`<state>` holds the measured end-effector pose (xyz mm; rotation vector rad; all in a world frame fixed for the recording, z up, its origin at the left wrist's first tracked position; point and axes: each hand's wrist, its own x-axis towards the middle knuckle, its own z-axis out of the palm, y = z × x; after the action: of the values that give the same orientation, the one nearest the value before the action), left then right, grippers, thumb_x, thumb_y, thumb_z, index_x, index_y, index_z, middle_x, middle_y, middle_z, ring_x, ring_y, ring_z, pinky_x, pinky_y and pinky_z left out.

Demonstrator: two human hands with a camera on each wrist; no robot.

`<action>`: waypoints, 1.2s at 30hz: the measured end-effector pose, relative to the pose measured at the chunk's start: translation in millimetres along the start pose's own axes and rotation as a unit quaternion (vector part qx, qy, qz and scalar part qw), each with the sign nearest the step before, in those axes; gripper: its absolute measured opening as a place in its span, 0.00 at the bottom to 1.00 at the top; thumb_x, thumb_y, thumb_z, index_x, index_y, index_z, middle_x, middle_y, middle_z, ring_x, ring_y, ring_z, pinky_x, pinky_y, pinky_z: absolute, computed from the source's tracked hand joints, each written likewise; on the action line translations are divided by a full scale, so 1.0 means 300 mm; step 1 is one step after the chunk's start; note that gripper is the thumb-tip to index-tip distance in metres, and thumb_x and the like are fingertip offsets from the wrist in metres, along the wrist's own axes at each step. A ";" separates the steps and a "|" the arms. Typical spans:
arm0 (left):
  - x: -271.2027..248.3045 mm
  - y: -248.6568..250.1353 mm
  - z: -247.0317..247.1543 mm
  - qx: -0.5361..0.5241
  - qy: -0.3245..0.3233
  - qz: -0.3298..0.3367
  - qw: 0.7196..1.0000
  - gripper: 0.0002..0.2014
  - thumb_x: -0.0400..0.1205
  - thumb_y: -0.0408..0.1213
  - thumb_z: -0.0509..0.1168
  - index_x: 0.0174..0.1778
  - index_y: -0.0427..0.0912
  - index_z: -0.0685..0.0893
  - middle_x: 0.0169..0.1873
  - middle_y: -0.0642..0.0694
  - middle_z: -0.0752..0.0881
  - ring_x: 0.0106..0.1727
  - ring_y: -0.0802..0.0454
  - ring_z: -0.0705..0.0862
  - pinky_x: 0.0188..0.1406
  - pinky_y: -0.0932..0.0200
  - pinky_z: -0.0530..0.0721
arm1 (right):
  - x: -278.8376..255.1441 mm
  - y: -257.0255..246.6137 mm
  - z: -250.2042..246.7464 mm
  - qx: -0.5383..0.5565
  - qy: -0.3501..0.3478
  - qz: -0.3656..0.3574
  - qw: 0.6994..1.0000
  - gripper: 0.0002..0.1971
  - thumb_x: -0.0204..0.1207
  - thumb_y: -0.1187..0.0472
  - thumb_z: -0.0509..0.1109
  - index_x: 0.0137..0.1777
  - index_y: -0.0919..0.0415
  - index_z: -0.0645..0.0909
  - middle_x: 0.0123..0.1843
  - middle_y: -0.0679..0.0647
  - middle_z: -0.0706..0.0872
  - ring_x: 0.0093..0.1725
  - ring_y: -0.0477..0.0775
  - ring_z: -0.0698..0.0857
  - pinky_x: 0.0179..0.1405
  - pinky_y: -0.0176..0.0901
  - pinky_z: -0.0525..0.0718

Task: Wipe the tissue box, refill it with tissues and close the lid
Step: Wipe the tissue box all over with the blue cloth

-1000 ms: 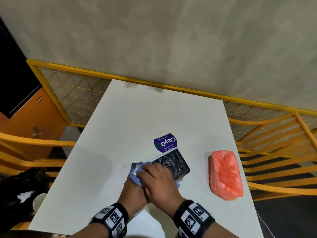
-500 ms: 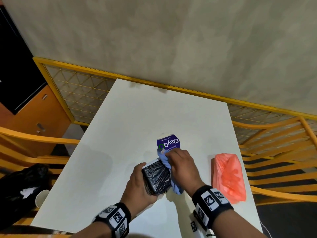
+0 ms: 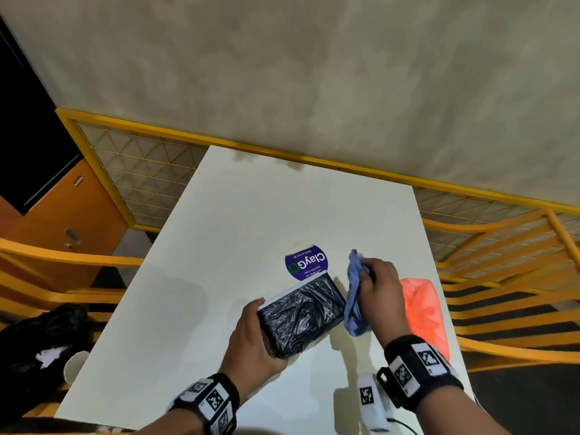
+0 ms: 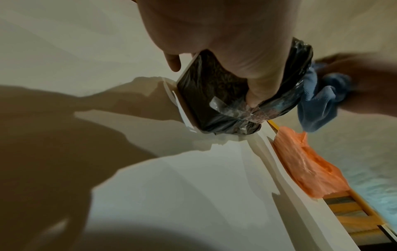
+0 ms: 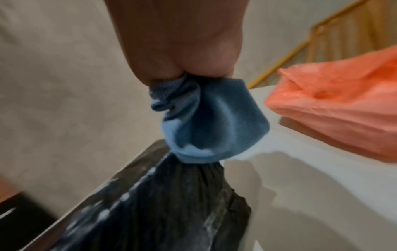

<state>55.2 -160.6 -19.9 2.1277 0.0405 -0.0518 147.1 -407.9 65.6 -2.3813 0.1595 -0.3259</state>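
Note:
The tissue box [image 3: 303,312] is wrapped in crinkled black plastic with a white edge and lies near the table's front middle. My left hand [image 3: 254,334] grips its near end, thumb on the taped plastic [image 4: 253,98]. My right hand [image 3: 381,293] holds a bunched blue cloth [image 3: 354,296] just right of the box, lifted off its top; the cloth [image 5: 210,122] hangs from my closed fingers over the box [image 5: 171,203]. An orange plastic pack [image 3: 423,312] lies at the right edge of the table.
A round purple "ClayGo" sticker [image 3: 306,262] is on the white table [image 3: 251,215] behind the box. Yellow railings [image 3: 502,277] surround the table. A black bag [image 3: 40,340] and a white cup [image 3: 73,367] sit low on the left.
My right hand swept the cloth along the box from near end to far end, then off to its right side. The left hand kept its hold and the box turned slightly.

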 end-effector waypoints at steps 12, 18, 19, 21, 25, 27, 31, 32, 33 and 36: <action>-0.001 0.019 -0.005 -0.027 0.012 0.009 1.000 0.54 0.53 0.54 0.80 0.76 0.48 0.66 0.61 0.56 0.77 0.61 0.54 0.82 0.60 0.55 0.84 | -0.264 -0.112 0.155 -0.191 -0.156 -0.319 0.915 0.18 0.74 0.53 0.62 0.63 0.44 0.81 0.68 0.46 0.83 0.62 0.57 0.79 0.49 0.53 0.77; -0.003 0.031 -0.010 -0.019 0.012 0.007 1.000 0.58 0.53 0.63 0.79 0.77 0.45 0.65 0.64 0.53 0.76 0.64 0.53 0.81 0.64 0.54 0.83 | -0.151 -0.034 0.108 -0.158 -0.128 -0.254 0.945 0.21 0.67 0.58 0.61 0.60 0.45 0.80 0.67 0.49 0.84 0.56 0.61 0.80 0.46 0.54 0.81; -0.003 0.030 -0.007 -0.018 0.014 0.009 1.000 0.58 0.53 0.64 0.79 0.77 0.46 0.65 0.64 0.53 0.76 0.64 0.52 0.81 0.63 0.52 0.83 | -0.140 -0.038 0.105 -0.144 -0.124 -0.251 0.949 0.21 0.66 0.60 0.61 0.60 0.46 0.79 0.66 0.50 0.85 0.54 0.61 0.80 0.46 0.52 0.82; -0.003 0.026 -0.003 -0.017 0.017 0.008 1.000 0.58 0.53 0.64 0.80 0.78 0.47 0.64 0.65 0.53 0.76 0.64 0.51 0.81 0.64 0.52 0.83 | -0.112 -0.045 0.102 -0.106 -0.112 -0.254 0.955 0.23 0.65 0.63 0.58 0.59 0.46 0.79 0.63 0.52 0.85 0.53 0.62 0.81 0.50 0.48 0.81; -0.003 0.017 -0.005 -0.009 0.002 -0.007 1.000 0.60 0.52 0.65 0.79 0.80 0.50 0.61 0.67 0.55 0.73 0.67 0.54 0.78 0.68 0.56 0.80 | -0.044 -0.061 0.061 0.055 -0.013 -0.111 0.992 0.22 0.72 0.76 0.62 0.60 0.54 0.83 0.55 0.49 0.86 0.56 0.57 0.84 0.56 0.31 0.75; -0.005 0.017 -0.006 -0.007 -0.001 -0.013 1.000 0.60 0.52 0.64 0.79 0.80 0.50 0.61 0.67 0.56 0.72 0.66 0.56 0.77 0.67 0.58 0.79 | -0.036 -0.084 0.021 0.067 0.047 -0.092 0.992 0.20 0.75 0.75 0.65 0.64 0.59 0.81 0.55 0.47 0.83 0.57 0.55 0.82 0.56 0.35 0.74; 0.012 0.008 0.007 -0.026 0.000 -0.027 0.999 0.54 0.54 0.55 0.81 0.77 0.51 0.66 0.64 0.55 0.77 0.60 0.56 0.81 0.61 0.56 0.82 | -0.176 -0.218 0.040 0.020 -0.025 -0.294 0.955 0.18 0.72 0.67 0.65 0.61 0.55 0.80 0.57 0.53 0.86 0.55 0.58 0.82 0.55 0.46 0.76; 0.016 -0.005 0.012 -0.044 -0.005 -0.022 0.999 0.47 0.58 0.49 0.81 0.74 0.54 0.70 0.61 0.55 0.80 0.59 0.55 0.83 0.58 0.55 0.84 | -0.234 -0.243 0.076 -0.007 -0.072 -0.336 0.939 0.17 0.73 0.64 0.64 0.61 0.53 0.80 0.57 0.52 0.86 0.53 0.58 0.82 0.53 0.48 0.78; 0.017 -0.022 0.017 -0.069 -0.010 -0.015 0.997 0.38 0.64 0.42 0.80 0.71 0.57 0.74 0.57 0.56 0.82 0.57 0.55 0.84 0.58 0.57 0.84 | -0.290 -0.253 0.117 -0.044 -0.113 -0.368 0.922 0.16 0.74 0.62 0.65 0.61 0.51 0.80 0.57 0.51 0.85 0.52 0.58 0.82 0.50 0.50 0.79; 0.004 -0.042 0.019 -0.018 -0.058 -0.014 0.998 0.27 0.71 0.37 0.73 0.59 0.71 0.75 0.50 0.66 0.81 0.56 0.62 0.81 0.61 0.75 0.78 | -0.375 -0.224 0.211 -0.120 -0.171 -0.405 0.890 0.17 0.77 0.57 0.66 0.65 0.49 0.80 0.61 0.47 0.83 0.54 0.54 0.81 0.45 0.49 0.78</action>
<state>55.6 -158.8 -33.6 2.0855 0.0035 -0.1893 58.3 -294.7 44.9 -2.5935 -1.0372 -0.2624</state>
